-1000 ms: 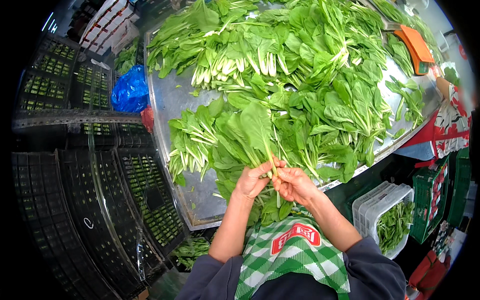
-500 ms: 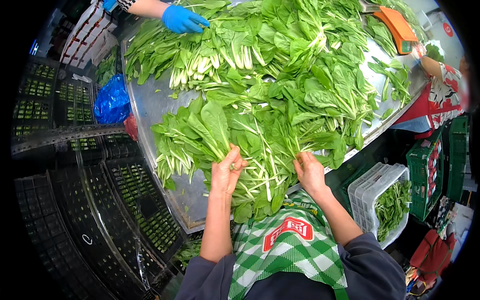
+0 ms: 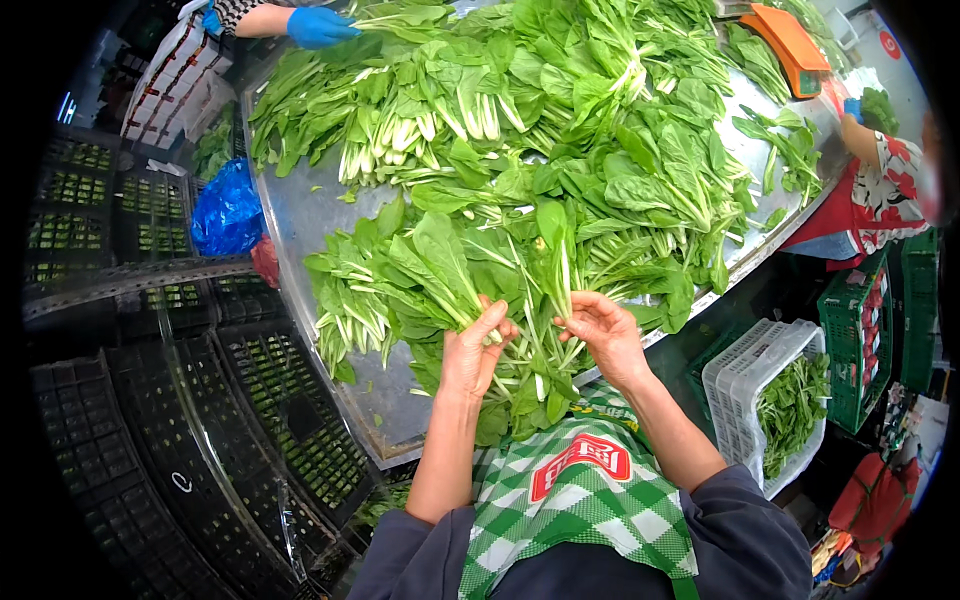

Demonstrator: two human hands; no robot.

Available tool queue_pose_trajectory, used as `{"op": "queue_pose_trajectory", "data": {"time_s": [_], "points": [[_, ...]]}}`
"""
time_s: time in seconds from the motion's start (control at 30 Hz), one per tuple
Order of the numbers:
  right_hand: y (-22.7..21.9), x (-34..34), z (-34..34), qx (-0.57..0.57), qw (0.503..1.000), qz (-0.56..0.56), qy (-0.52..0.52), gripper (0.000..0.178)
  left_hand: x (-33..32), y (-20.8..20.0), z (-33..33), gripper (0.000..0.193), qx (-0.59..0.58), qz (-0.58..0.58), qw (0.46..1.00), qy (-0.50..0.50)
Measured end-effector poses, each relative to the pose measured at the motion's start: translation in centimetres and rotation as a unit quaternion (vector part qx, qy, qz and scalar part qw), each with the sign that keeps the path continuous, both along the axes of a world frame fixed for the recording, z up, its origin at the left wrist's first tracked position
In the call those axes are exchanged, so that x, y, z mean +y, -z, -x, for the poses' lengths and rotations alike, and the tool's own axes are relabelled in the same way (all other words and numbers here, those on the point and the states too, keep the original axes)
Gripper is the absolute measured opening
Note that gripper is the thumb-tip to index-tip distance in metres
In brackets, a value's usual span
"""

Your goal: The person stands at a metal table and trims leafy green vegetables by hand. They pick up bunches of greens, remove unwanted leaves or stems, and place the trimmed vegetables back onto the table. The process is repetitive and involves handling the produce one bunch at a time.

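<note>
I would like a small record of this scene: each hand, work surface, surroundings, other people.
Left: bare left hand, holding a bunch of long-stemmed green leafy vegetables
Right: bare right hand, pinching one green leafy stalk
Surface: grey metal table, mostly covered with loose green leaves
Surroundings: orange boxy scale, blue plastic bag, white plastic crate of greens
People: blue-gloved hand, far left; red-white floral sleeve, far right

Produce workroom, metal table (image 3: 308,215) heaped with leafy greens (image 3: 665,180), orange scale (image 3: 788,46), black plastic crates (image 3: 190,400), white crate (image 3: 733,412)
</note>
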State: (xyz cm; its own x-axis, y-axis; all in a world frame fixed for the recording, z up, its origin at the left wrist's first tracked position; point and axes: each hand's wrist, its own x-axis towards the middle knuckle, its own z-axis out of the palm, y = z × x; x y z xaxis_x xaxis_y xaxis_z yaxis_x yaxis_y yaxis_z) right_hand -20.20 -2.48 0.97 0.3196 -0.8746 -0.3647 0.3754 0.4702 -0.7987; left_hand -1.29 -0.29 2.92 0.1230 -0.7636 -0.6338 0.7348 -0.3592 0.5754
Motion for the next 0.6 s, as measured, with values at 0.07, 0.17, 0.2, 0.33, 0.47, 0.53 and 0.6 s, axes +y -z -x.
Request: {"op": "queue_pose_trajectory", "data": {"time_s": [0.07,0.17,0.2,0.33,0.47,0.53,0.6], "points": [[0.1,-0.2,-0.7,0.085,0.996,0.042,0.006,0.021,-0.1,-0.2,-0.1,0.017,-0.015,0.003,1.000,-0.004],[1.1,-0.5,-1.6,0.201,0.974,0.105,0.021,0.016,-0.2,-0.2,-0.3,0.017,-0.040,0.012,0.999,-0.016],[0.7,-0.6,-1.9,0.168,0.982,0.086,0.020,0.015,-0.1,-0.1,-0.4,0.017,-0.048,0.014,0.998,-0.023],[0.1,-0.9,-2.9,0.048,0.999,0.003,0.018,0.011,-0.3,-0.5,0.8,0.019,-0.046,0.003,0.998,-0.029],[-0.2,-0.6,-3.7,-0.040,0.996,-0.076,0.003,0.010,-0.1,0.9,2.1,0.022,-0.045,0.063,0.997,-0.031],[-0.4,-0.5,-4.0,-0.047,0.994,-0.094,-0.002,0.009,-0.1,1.2,2.3,0.020,-0.070,0.072,0.993,-0.055],[-0.1,-0.5,-4.3,-0.052,0.994,-0.099,-0.004,0.008,-0.3,0.9,2.2,0.017,-0.093,0.073,0.991,-0.057]]}}
